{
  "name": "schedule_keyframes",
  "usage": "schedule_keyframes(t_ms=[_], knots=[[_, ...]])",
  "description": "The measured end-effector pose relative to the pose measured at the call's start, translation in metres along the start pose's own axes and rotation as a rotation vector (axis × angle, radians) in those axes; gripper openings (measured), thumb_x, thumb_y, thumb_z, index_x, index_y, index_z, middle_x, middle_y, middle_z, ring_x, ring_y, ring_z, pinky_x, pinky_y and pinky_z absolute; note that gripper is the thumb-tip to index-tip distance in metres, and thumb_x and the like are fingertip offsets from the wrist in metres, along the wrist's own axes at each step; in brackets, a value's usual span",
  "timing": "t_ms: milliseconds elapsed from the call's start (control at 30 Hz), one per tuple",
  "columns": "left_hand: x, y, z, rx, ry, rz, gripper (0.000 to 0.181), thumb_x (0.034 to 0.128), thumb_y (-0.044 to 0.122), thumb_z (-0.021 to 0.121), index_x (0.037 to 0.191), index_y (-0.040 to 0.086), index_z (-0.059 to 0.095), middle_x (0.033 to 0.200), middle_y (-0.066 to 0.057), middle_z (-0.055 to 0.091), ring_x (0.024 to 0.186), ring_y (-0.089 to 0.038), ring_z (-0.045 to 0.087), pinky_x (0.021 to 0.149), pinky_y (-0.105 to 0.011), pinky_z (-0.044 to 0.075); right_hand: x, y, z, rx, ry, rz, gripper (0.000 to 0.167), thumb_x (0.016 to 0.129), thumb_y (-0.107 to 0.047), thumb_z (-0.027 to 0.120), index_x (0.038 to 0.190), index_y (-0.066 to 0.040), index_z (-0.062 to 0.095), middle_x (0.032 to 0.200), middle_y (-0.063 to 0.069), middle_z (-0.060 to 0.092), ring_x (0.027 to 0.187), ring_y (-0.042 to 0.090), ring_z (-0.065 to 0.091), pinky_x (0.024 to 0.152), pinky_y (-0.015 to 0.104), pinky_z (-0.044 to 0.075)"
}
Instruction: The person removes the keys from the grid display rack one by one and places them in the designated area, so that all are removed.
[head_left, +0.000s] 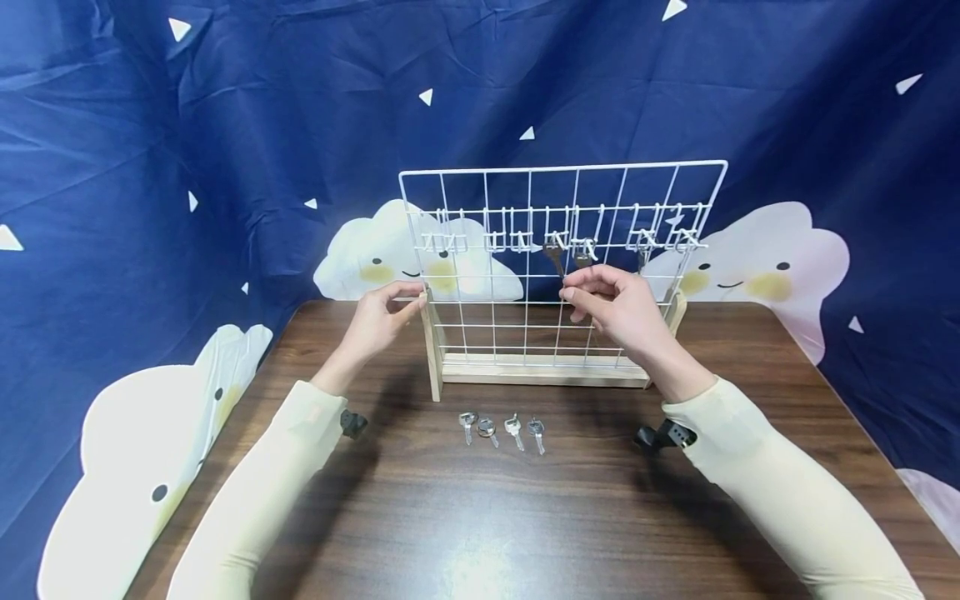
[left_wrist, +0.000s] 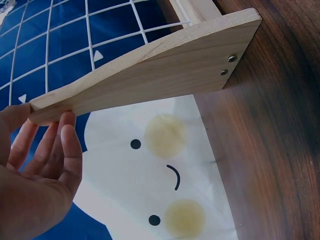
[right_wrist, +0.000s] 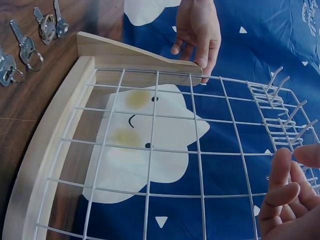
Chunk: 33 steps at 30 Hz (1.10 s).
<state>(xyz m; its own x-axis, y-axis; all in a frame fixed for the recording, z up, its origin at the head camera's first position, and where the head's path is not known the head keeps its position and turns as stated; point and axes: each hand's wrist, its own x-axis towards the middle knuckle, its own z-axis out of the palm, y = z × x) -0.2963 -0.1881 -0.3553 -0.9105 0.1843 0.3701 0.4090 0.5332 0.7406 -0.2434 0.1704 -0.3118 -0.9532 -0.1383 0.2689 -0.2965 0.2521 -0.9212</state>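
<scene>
Hanging key [head_left: 554,252]: on a hook [head_left: 557,239] of the white wire grid [head_left: 528,169].
Right hand [head_left: 617,310]: fingers bent, thumb and forefinger tips beside the key's lower end; grip cannot be told.
Left hand [head_left: 377,321]: thumb and fingers pinch the wooden side support [left_wrist: 150,75].
Loose keys [head_left: 513,426]: four, on the table [head_left: 412,500] before the grid.
Lettering [right_wrist: 308,12]: white script on the blue backdrop [head_left: 300,108]; too small to read.

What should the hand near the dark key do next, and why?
Maybe the right hand should ease gently away from the dark key: its top already seems to hang at a hook, its tip is close by the hand, and the left hand holds the rack.
</scene>
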Motion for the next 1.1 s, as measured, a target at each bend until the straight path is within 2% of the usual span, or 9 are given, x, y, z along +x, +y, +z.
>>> schedule_keyframes(t_ms=[100, 200, 333, 500, 767, 933, 1100], knots=[[0.0, 0.0, 0.0, -0.005, 0.001, -0.003, 0.031, 0.0951, 0.024, 0.07, 0.123, 0.009, 0.069, 0.122, -0.012, 0.072, 0.101, -0.031, 0.073, 0.072, -0.021, 0.055, 0.002, -0.001, 0.0, 0.017, 0.016, -0.005, 0.022, 0.094, -0.024, 0.071, 0.11, -0.009, 0.068, 0.085, -0.011, 0.073, 0.066, 0.011, 0.067, 0.047, 0.021, 0.044], [0.0, -0.001, 0.0, -0.005, 0.003, -0.002, 0.031, 0.0953, 0.024, 0.069, 0.123, 0.009, 0.069, 0.122, -0.012, 0.072, 0.1, -0.03, 0.073, 0.07, -0.018, 0.054, 0.005, -0.002, 0.001, 0.046, 0.029, -0.015, 0.025, 0.094, -0.022, 0.071, 0.113, -0.006, 0.067, 0.086, -0.011, 0.073, 0.066, 0.01, 0.066, 0.047, 0.02, 0.043], [0.0, -0.002, 0.001, -0.01, 0.007, -0.002, 0.031, 0.0952, 0.024, 0.07, 0.122, 0.009, 0.069, 0.121, -0.013, 0.072, 0.099, -0.031, 0.073, 0.068, -0.018, 0.054, 0.008, -0.004, 0.001, 0.097, 0.039, -0.022, 0.03, 0.094, -0.02, 0.071, 0.117, -0.003, 0.065, 0.086, -0.009, 0.074, 0.065, 0.009, 0.066, 0.046, 0.018, 0.041], [0.0, -0.001, 0.001, -0.015, 0.006, 0.0, 0.03, 0.0952, 0.023, 0.07, 0.122, 0.009, 0.069, 0.121, -0.013, 0.073, 0.098, -0.03, 0.073, 0.067, -0.018, 0.054, 0.01, -0.006, 0.003, 0.143, 0.051, -0.025, 0.032, 0.093, -0.019, 0.072, 0.12, -0.004, 0.065, 0.088, -0.006, 0.073, 0.065, 0.009, 0.068, 0.047, 0.018, 0.043], [0.0, -0.001, 0.001, -0.015, -0.001, -0.004, 0.031, 0.0953, 0.023, 0.069, 0.122, 0.008, 0.069, 0.121, -0.013, 0.072, 0.1, -0.031, 0.073, 0.068, -0.021, 0.056, 0.014, -0.008, 0.009, 0.203, 0.098, -0.044, 0.037, 0.092, -0.017, 0.074, 0.124, -0.002, 0.065, 0.09, -0.004, 0.073, 0.063, 0.014, 0.069, 0.043, 0.019, 0.041], [-0.001, -0.001, 0.001, -0.015, 0.0, -0.01, 0.031, 0.0954, 0.023, 0.069, 0.123, 0.008, 0.069, 0.122, -0.013, 0.072, 0.1, -0.031, 0.073, 0.069, -0.021, 0.056, 0.015, -0.009, 0.013, 0.196, 0.128, -0.068, 0.038, 0.091, -0.014, 0.074, 0.124, 0.001, 0.064, 0.091, -0.002, 0.074, 0.06, 0.011, 0.067, 0.043, 0.017, 0.041], [-0.001, -0.001, 0.001, -0.013, 0.002, -0.013, 0.031, 0.0954, 0.024, 0.069, 0.122, 0.009, 0.069, 0.122, -0.012, 0.072, 0.1, -0.03, 0.073, 0.07, -0.021, 0.056, 0.017, -0.006, 0.018, 0.154, 0.163, -0.097, 0.036, 0.091, -0.013, 0.073, 0.124, 0.0, 0.065, 0.088, -0.005, 0.072, 0.06, 0.01, 0.066, 0.046, 0.016, 0.044]])
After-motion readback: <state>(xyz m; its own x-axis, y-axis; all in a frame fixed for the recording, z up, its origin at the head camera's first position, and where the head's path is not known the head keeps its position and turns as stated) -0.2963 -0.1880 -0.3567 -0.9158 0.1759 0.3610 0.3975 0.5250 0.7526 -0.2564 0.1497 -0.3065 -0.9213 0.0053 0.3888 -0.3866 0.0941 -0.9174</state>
